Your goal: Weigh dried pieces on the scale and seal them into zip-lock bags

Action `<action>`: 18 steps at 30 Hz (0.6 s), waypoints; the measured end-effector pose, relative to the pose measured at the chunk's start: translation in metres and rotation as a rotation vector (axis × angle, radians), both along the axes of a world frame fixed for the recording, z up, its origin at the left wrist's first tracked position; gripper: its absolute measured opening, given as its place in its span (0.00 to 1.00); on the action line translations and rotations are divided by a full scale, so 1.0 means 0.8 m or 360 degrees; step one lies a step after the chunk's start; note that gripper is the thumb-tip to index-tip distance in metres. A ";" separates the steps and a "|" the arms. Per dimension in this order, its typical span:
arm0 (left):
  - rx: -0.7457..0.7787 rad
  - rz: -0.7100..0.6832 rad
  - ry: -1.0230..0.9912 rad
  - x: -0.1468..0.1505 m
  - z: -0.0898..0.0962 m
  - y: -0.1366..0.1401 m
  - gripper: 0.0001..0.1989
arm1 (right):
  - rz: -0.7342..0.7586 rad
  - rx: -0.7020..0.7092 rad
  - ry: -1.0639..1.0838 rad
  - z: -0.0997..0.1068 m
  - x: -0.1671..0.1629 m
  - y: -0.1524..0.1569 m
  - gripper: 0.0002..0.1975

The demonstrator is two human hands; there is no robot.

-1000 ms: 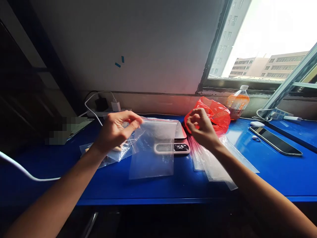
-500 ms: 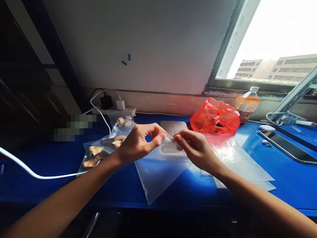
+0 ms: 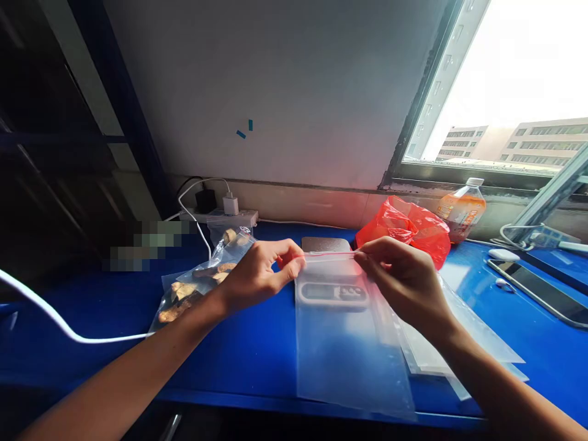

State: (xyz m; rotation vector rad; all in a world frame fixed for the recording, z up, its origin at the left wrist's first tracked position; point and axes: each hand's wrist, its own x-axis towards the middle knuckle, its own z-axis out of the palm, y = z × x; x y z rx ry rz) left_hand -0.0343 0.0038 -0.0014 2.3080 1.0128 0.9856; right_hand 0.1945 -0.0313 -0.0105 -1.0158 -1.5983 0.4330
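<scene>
A clear zip-lock bag [image 3: 351,361] with a red strip along its top edge hangs between my two hands. My left hand [image 3: 271,266] pinches its upper left corner, and my right hand [image 3: 399,269] pinches the strip near the right end. The bag looks flat, with nothing visible inside it. Through the plastic shows a kitchen scale [image 3: 326,245], its display and buttons seen behind the bag and its metal plate just above the strip. To the left of my left hand lies a clear bag of dried brown and pale slices [image 3: 184,291].
More clear bags [image 3: 478,337] lie stacked at the right, partly under my right forearm. Behind them stand a red plastic bag [image 3: 399,226] and a bottle of orange drink [image 3: 463,211]. A phone [image 3: 542,291] and earbuds lie far right. A white cable [image 3: 55,318] crosses the left side.
My right hand has moved right, away from my left, stretching the bag's top edge straight. The bag, slanted and bunched before, now hangs squarely in front of the scale. The view has shifted slightly.
</scene>
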 end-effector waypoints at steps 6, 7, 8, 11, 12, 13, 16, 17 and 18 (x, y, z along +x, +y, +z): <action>0.0090 0.0417 0.0402 -0.031 0.003 0.033 0.12 | -0.0300 -0.0104 0.0644 0.046 0.086 -0.005 0.06; 0.0133 0.0597 0.0469 -0.042 0.002 0.046 0.12 | -0.0382 -0.0147 0.0707 0.051 0.105 -0.006 0.09; 0.0137 0.0774 0.0558 -0.055 0.000 0.058 0.12 | -0.0451 -0.0205 0.0749 0.054 0.122 -0.007 0.11; 0.0068 0.1113 0.0963 -0.090 -0.010 0.092 0.16 | -0.0502 -0.0456 0.0727 0.048 0.163 -0.003 0.09; 0.0045 0.1152 0.1026 -0.098 -0.015 0.100 0.18 | -0.0483 -0.0540 0.0712 0.042 0.173 0.002 0.08; 0.0024 0.1176 0.1074 -0.105 -0.020 0.107 0.20 | -0.0460 -0.0625 0.0710 0.034 0.181 0.007 0.08; -0.0014 0.1189 0.1116 -0.113 -0.034 0.118 0.23 | -0.0364 -0.0834 0.0715 0.012 0.200 0.025 0.14; -0.0021 0.1181 0.1128 -0.113 -0.037 0.120 0.23 | -0.0321 -0.0876 0.0644 0.006 0.205 0.029 0.16; -0.0027 0.1165 0.1138 -0.113 -0.039 0.120 0.22 | -0.0268 -0.0906 0.0516 0.000 0.209 0.033 0.17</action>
